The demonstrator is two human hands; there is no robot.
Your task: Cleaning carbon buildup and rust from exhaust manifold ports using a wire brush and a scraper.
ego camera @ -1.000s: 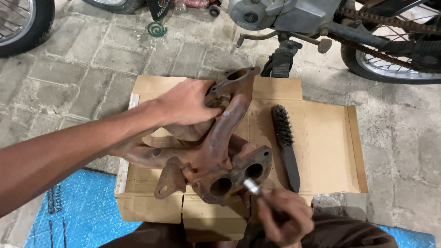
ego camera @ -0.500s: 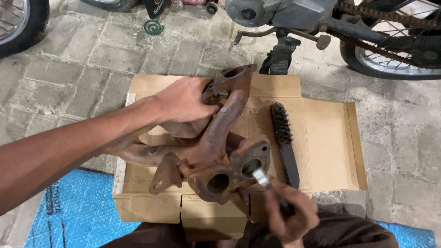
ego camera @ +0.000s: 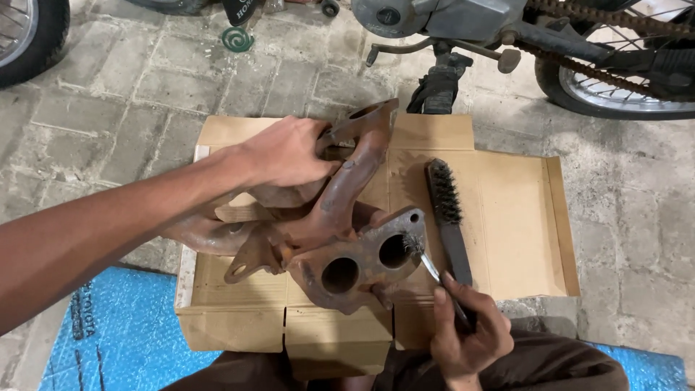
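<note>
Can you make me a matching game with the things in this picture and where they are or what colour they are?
Things:
1. rusty metal pipe part
2. black wire brush
3. small round brush
4. cardboard

Clues:
A. lying flat on the floor under everything
B. held in the right hand
C. gripped by the left hand
D. resting untouched on the cardboard

Pairs: 1-C, 2-D, 3-B, 4-A

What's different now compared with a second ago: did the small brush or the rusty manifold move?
The right hand has pushed the small wire brush up from below the flange to the rim of the right-hand port of the rusty manifold. The left hand keeps gripping the manifold's upper end. The black wire brush stays put on the cardboard.
</note>
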